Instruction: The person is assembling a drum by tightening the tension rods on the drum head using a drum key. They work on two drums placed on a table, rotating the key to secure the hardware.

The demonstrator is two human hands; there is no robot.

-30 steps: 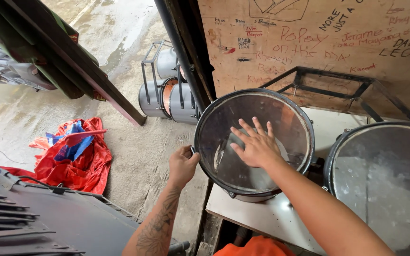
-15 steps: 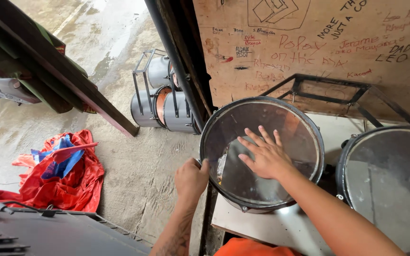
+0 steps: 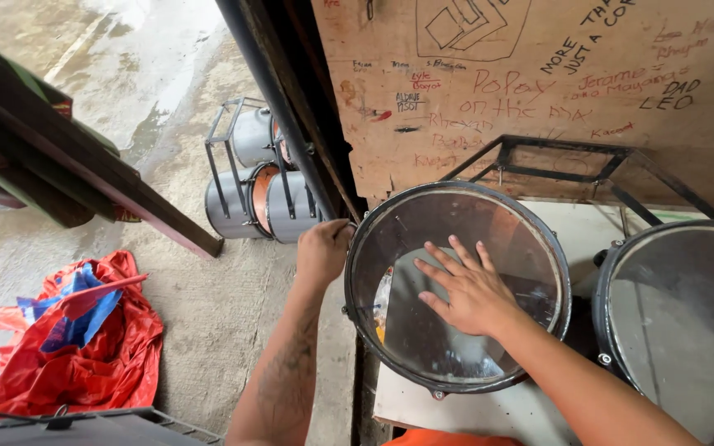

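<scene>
The right hand (image 3: 473, 293) lay flat, fingers (image 3: 444, 256) spread open, on the clear head of the drum (image 3: 423, 347). The left hand (image 3: 322, 252) had its fingers closed around the drum's rim. The drum sat on the white counter (image 3: 489, 413), under both hands.

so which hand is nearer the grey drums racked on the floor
Left. The left hand grips the drum's left rim, just right of the grey drums; the right hand lies flat on the drumhead, farther away.
</scene>
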